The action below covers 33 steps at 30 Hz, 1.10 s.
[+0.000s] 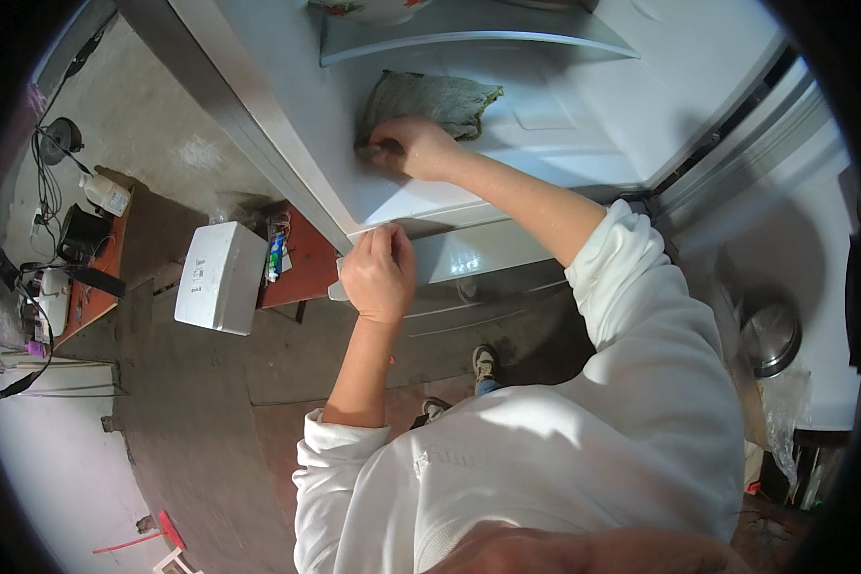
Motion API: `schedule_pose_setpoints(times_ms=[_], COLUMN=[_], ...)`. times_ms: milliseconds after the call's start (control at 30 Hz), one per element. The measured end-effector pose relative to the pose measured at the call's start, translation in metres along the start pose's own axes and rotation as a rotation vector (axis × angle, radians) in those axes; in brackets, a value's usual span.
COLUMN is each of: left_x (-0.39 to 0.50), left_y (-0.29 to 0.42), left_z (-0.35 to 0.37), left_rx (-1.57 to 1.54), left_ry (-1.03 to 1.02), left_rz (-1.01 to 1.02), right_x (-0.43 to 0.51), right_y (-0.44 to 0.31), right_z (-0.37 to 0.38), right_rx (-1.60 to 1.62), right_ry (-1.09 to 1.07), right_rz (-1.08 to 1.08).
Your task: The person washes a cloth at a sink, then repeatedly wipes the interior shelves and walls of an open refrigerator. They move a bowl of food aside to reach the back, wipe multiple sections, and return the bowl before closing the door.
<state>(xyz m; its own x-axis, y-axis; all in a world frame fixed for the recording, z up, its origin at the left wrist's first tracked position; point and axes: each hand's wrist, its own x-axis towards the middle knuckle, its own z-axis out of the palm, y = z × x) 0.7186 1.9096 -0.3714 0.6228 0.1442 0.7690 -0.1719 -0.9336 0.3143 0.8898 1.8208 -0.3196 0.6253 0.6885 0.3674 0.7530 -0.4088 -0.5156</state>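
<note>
A worn grey cloth [430, 100] with frayed, yellowish-green edges lies inside an open white refrigerator [581, 107], below its curved shelf [473, 44]. My right hand [416, 148] reaches in, fingers bent around the cloth's near left part; the fingertips are partly hidden. At the lower left front edge of the refrigerator compartment, my left hand [380, 275] has its fingers curled and the thumb against them. Nothing shows within it, and its fingertips at the rim are hard to make out.
A bowl with a red pattern [373, 8] stands on the shelf. To the left, a white foam box [219, 276] sits by a red table [308, 262]. Cables [46, 168] hang at the far left. The opened refrigerator door [789, 237] is on the right, near a metal lid [769, 337].
</note>
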Motion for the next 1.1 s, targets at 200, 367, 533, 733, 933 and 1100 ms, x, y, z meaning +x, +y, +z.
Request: schedule_pose_setpoints(times_ms=[200, 367, 533, 733, 933, 1100], left_x=[-0.002, -0.002, -0.002, 0.000, 0.001, 0.000], left_y=[-0.002, -0.002, -0.003, -0.001, -0.001, -0.003], left_z=[0.004, 0.004, 0.002, -0.001, 0.000, 0.003], left_rx=[0.037, 0.032, 0.037, 0.038, 0.031, 0.020], left_ry=[0.017, 0.010, -0.005, 0.005, 0.033, 0.019], left_rz=[-0.008, 0.007, -0.003, 0.034, 0.030, 0.006], right_x=[-0.029, -0.057, -0.083, -0.091, -0.048, -0.036], right_y=[-0.008, -0.002, 0.060, 0.107, 0.121, 0.142], right_z=[-0.008, -0.010, -0.058, -0.088, -0.123, -0.156], right_rx=[0.112, -0.143, -0.365, -0.474, -0.064, 1.017], right_ry=[-0.219, -0.001, 0.135, 0.282, 0.349, 0.917], right_rz=[-0.072, -0.087, 0.079, 0.255, 0.606, 0.792])
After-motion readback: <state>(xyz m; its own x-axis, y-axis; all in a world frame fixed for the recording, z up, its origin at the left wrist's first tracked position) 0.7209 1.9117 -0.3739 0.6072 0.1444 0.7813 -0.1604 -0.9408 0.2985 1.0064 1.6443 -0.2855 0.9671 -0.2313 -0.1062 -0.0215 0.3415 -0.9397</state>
